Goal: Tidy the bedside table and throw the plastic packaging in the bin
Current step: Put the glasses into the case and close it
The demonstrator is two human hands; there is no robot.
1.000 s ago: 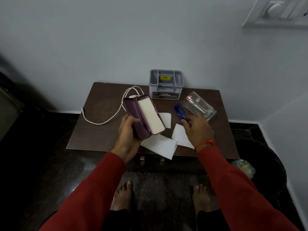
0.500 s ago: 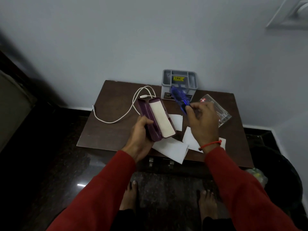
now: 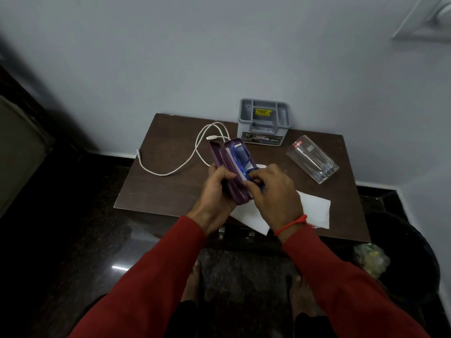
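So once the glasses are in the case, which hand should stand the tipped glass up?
Probably the right hand: the drinking glass lies on its side of the table, while the left hand grips the purple case.

Bin (image 3: 412, 276) half-cut, contents blurred

Bare table (image 3: 151, 191) lies left; cable (image 3: 195, 152), organizer (image 3: 264, 123), tipped glass (image 3: 312, 158) and papers (image 3: 314, 211) crowd the rest.

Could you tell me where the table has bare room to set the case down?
The table's front left, between the cable and the front edge, is bare. So is the back left corner behind the cable. The strip between organiser and glass is narrow. The front right is covered by paper.
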